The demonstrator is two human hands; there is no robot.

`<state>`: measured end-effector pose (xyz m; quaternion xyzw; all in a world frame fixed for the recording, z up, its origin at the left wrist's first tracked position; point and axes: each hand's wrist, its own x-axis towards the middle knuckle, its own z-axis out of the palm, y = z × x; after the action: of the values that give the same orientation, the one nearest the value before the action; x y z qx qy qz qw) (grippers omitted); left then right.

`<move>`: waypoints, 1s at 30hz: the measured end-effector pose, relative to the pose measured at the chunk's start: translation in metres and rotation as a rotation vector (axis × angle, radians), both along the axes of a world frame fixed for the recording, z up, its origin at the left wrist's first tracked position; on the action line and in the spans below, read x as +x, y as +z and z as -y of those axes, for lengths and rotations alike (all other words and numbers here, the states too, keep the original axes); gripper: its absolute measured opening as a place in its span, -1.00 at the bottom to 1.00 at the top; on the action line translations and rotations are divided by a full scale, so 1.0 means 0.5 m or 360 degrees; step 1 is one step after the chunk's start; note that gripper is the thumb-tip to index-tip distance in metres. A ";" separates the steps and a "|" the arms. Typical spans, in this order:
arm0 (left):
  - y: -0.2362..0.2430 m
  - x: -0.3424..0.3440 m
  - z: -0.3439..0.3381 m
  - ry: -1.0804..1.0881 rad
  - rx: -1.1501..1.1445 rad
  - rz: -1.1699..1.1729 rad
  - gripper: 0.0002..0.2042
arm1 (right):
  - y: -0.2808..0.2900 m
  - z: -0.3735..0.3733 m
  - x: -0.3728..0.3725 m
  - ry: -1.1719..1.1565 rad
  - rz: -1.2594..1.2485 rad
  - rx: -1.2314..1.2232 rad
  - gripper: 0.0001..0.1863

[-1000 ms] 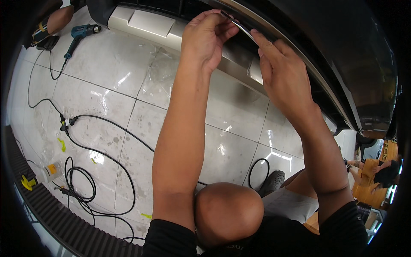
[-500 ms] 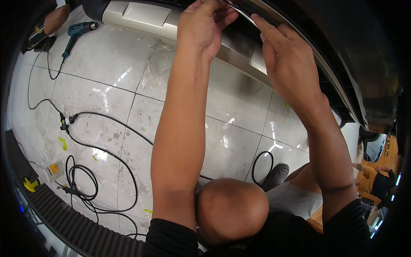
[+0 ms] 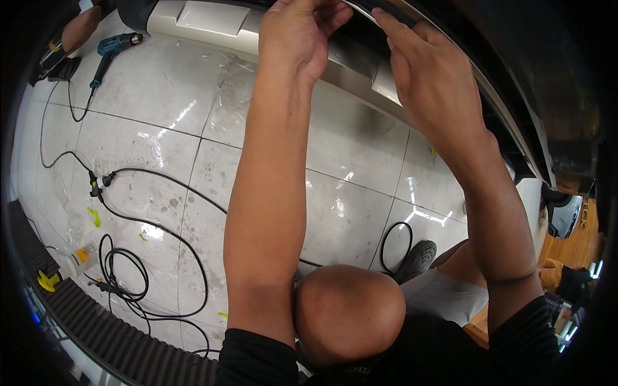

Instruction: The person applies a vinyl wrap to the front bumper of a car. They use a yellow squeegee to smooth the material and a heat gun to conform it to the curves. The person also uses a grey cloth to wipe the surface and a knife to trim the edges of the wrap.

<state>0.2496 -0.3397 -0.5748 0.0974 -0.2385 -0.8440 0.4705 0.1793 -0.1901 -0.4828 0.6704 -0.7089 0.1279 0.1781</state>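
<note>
Both of my arms reach up to the lower side of a car. My left hand (image 3: pixel 296 38) is at the top edge of the picture, its fingers bent inward at a thin pale edge (image 3: pixel 362 11) of the dark car panel (image 3: pixel 515 71). Its fingertips are partly cut off, so what they pinch cannot be made out. My right hand (image 3: pixel 434 80) lies against the same edge, further right. Its index finger is stretched along the edge, the thumb stands apart, and the other fingers are bent and partly hidden. Beneath the hands runs the car's pale silver sill (image 3: pixel 257 44).
A teal heat gun (image 3: pixel 119 44) lies on the tiled floor at the far left, near another person's arm (image 3: pixel 80 31). Black cables (image 3: pixel 161 177) loop across the tiles. A spray bottle with a yellow head (image 3: pixel 48 280) rests by a dark ribbed strip (image 3: pixel 122 334). My bent knee (image 3: pixel 349 312) sits below.
My right hand has shifted slightly up and left along the edge. My left hand has moved a little up and left, and the whole view has shifted slightly.
</note>
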 end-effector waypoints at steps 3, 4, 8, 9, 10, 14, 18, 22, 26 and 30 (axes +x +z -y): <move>-0.002 0.001 0.001 0.0016 0.0012 0.0020 -0.92 | 0.023 0.002 0.016 -0.0067 0.0072 0.0147 -0.65; -0.002 0.001 0.000 0.0021 0.0019 0.0028 -0.92 | 0.021 0.003 0.015 -0.0043 0.0094 0.0123 -0.64; 0.002 -0.006 -0.004 0.0031 0.0070 0.0025 -0.92 | 0.023 0.002 0.013 -0.0048 0.0080 0.0113 -0.63; 0.002 -0.008 -0.004 0.0034 0.0088 0.0019 -0.92 | 0.022 0.003 0.012 -0.0031 0.0081 0.0101 -0.64; 0.001 -0.009 -0.003 0.0040 0.0080 0.0024 -0.92 | 0.020 0.005 0.010 -0.0016 0.0083 0.0089 -0.64; -0.001 -0.002 0.000 0.0054 0.0078 0.0049 -0.92 | 0.038 0.001 0.034 -0.0011 0.0116 0.0091 -0.64; -0.004 -0.003 -0.006 0.0037 0.0123 0.0045 -0.93 | 0.035 -0.005 0.031 -0.0019 0.0046 0.0081 -0.64; -0.003 -0.002 -0.004 0.0045 0.0116 0.0046 -0.93 | 0.032 -0.001 0.030 -0.0039 0.0068 0.0090 -0.64; 0.001 -0.001 -0.009 0.0046 0.0117 0.0060 -0.94 | 0.033 -0.014 0.025 -0.0114 0.0047 0.0146 -0.64; 0.000 0.001 -0.008 0.0075 0.0095 0.0088 -0.94 | 0.033 -0.022 0.021 -0.0138 0.0060 0.0150 -0.64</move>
<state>0.2498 -0.3356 -0.5748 0.1404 -0.2237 -0.8363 0.4804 0.1896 -0.1789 -0.4666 0.6442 -0.7457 0.0991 0.1385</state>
